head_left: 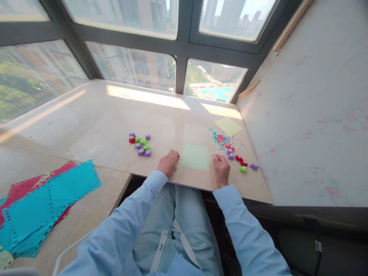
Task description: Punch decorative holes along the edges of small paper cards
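A pale green square sheet of paper [194,156] with small punched marks along its edges lies flat on the table between my hands. By its left edge rests my left hand [169,165], a ring on one finger, its fingers curled in loosely. My right hand [221,169] sits a little off the right edge, closed in a loose fist. Nothing shows in either hand. Small purple, green and red craft punches [143,142] form a group left of my left hand. More punches [243,163] lie right of my right hand.
Blue and red paper bits [221,140] are scattered behind my right hand, near a pale yellow sheet [229,126]. Blue punched sheets [48,203] overlap red ones at the far left. Windows stand behind the table, and a papered wall [310,115] bounds the right side.
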{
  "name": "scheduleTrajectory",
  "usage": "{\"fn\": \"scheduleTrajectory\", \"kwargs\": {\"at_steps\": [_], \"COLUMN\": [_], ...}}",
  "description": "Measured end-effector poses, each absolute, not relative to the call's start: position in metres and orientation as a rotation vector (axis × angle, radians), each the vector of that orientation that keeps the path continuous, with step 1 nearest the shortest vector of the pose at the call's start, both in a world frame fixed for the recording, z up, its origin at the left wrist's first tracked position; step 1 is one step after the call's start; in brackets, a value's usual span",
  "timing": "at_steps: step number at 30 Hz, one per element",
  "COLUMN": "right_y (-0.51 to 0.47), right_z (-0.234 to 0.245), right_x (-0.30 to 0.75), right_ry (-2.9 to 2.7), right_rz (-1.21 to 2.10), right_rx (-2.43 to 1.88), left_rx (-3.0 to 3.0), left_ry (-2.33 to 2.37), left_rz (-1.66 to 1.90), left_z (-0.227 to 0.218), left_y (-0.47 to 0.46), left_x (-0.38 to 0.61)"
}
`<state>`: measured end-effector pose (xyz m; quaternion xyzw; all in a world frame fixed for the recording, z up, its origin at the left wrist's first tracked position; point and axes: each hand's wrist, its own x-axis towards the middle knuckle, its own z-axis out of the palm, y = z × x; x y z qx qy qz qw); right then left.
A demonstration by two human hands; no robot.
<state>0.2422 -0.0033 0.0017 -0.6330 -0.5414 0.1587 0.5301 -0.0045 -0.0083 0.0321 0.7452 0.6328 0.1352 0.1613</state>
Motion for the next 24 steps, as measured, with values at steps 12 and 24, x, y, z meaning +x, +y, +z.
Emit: {"fn": "scheduleTrajectory", "kwargs": {"at_steps": [12,24], "right_y": [-0.035,-0.096], "right_z": [0.009,0.01], "right_x": [0.248,0.297], "right_ry": [-1.107,-1.224], "right_rz": [0.485,0.635], "right_rx": [-1.454,-1.447], "left_rx": [0.926,1.133], "left_ry": [1.261,1.253], "left_rz": [0.921,0.806], "left_z": [0.06,0.064], "left_y": [0.03,0.073], "left_x": [0.031,0.146]}}
